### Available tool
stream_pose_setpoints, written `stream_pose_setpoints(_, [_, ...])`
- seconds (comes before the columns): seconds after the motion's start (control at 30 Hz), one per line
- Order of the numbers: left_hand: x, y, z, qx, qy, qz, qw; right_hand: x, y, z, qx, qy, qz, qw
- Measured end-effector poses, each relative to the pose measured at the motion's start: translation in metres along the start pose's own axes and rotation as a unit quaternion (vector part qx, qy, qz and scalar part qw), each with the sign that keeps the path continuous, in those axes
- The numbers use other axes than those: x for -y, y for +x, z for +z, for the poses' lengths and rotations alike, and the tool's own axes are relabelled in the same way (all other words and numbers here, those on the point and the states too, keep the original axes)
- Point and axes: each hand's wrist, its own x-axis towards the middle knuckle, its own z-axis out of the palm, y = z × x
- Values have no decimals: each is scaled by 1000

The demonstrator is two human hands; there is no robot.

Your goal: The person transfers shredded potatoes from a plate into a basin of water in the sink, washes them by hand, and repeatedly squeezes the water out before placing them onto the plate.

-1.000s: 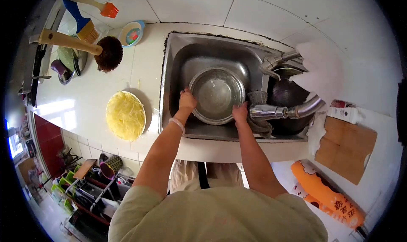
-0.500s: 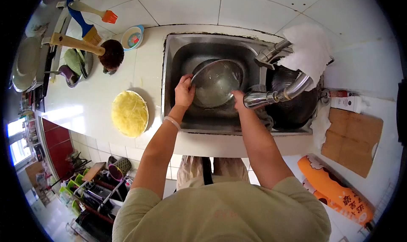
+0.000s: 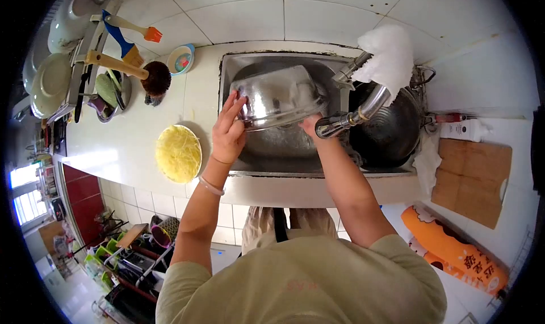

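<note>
A shiny steel basin is tipped over above the left bowl of the sink, its outer side turned up and its rim low on my side. My left hand grips its left end, fingers spread along the outside. At the rim's right part is my right hand, closed on the edge, with some fingers hidden under the basin. Close beside that hand hangs the faucet spout. Wet sink bottom shows below the rim.
Left of the sink stands a plate of pale yellow shreds. A small blue-rimmed bowl and a wooden-handled scrub brush are farther back. A dark wok fills the right sink bowl. White cloth wraps the faucet.
The basin has gone from opening upward to tipped over, its outside now up. My left hand has moved left and toward me; my right hand has shifted slightly left.
</note>
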Motion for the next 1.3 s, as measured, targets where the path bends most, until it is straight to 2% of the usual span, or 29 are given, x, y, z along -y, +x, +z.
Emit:
stream_pose_setpoints(0.03, [-2, 3, -3, -20, 5, 0, 1000, 4, 0, 0, -64, -58, 36, 996])
stream_pose_setpoints(0.07, [-2, 5, -6, -38, 11, 0, 999, 1, -3, -1, -64, -58, 36, 996])
stream_pose_setpoints(0.13, [-3, 7, -3, -46, 20, -39, 998, -11, -4, -27, -113, -150, -72, 980])
stream_pose_setpoints(0.17, [5, -2, 8, -82, 6, -115, 990, -16, 1, -47, -130, -182, -109, 969])
stream_pose_setpoints(0.2, [11, -12, 17, -121, -7, -191, 974, -27, 15, -100, -81, -1, -116, 990])
stream_pose_setpoints(0.23, [7, -24, 23, -106, -55, -329, 937, -24, 9, -108, -77, 87, -136, 984])
stream_pose_setpoints(0.27, [13, -34, 31, -107, -55, -329, 937, -20, 4, -115, -70, 174, -157, 970])
stream_pose_setpoints(0.3, [19, -48, 42, -40, -66, -450, 890, 3, -29, -92, -110, 168, -197, 959])
stream_pose_setpoints(0.33, [23, -68, 55, 27, -80, -566, 820, 23, -47, -69, -151, 29, -286, 946])
stream_pose_setpoints(0.37, [33, -82, 67, 2, -104, -566, 818, 44, -66, -44, -228, -131, -361, 895])
stream_pose_setpoints(0.4, [39, -101, 84, -22, -130, -571, 810, 65, -85, -19, -318, -256, -413, 814])
stream_pose_setpoints(0.43, [43, -131, 112, -23, -167, -650, 741, 83, -84, -16, -282, -300, -514, 752])
stream_pose_setpoints(0.47, [41, -126, 109, -8, -175, -673, 718, 89, -84, -17, -282, -300, -514, 752])
stream_pose_setpoints(0.53, [37, -145, 133, 10, -137, -712, 688, 97, -84, -20, -250, -553, -516, 604])
stream_pose_setpoints(0.57, [43, -155, 141, 10, -137, -712, 688, 96, -81, -20, -256, -544, -528, 600])
stream_pose_setpoints(0.6, [45, -162, 145, 32, -133, -716, 685, 94, -83, -21, -254, -548, -525, 599])
stream_pose_setpoints(0.67, [49, -177, 154, 54, -130, -721, 678, 86, -83, -22, -222, -518, -491, 664])
stream_pose_setpoints(0.7, [47, -177, 152, 71, -137, -715, 682, 79, -84, -18, -194, -551, -497, 642])
stream_pose_setpoints(0.8, [52, -188, 159, 111, -115, -698, 698, 66, -88, -9, -186, -523, -509, 658])
stream_pose_setpoints(0.83, [53, -192, 161, 134, -86, -685, 710, 71, -87, -14, -181, -587, -521, 592])
stream_pose_setpoints(0.87, [55, -196, 164, 133, -87, -688, 708, 71, -87, -17, -178, -589, -520, 592])
stream_pose_setpoints(0.93, [53, -190, 162, 227, 4, -670, 707, 73, -88, -15, -169, -610, -506, 586])
stream_pose_setpoints(0.97, [51, -187, 161, 224, 4, -672, 706, 73, -88, -14, -165, -610, -508, 585])
stream_pose_setpoints(1.07, [41, -180, 159, 266, 22, -676, 686, 72, -94, -7, -154, -590, -499, 616])
stream_pose_setpoints(1.1, [41, -178, 160, 265, -4, -704, 658, 70, -93, -14, -166, -617, -512, 574])
stream_pose_setpoints(1.13, [42, -174, 160, 260, -28, -732, 629, 64, -91, -23, -158, -615, -516, 574])
stream_pose_setpoints(1.2, [22, -147, 133, 292, 46, -660, 691, 43, -95, -30, -254, -445, -445, 735])
stream_pose_setpoints(1.27, [20, -153, 127, 277, 73, -580, 763, 19, -106, -11, -339, -210, -229, 888])
stream_pose_setpoints(1.3, [10, -146, 103, 196, 30, -531, 824, -8, -105, -27, -322, -384, -237, 832])
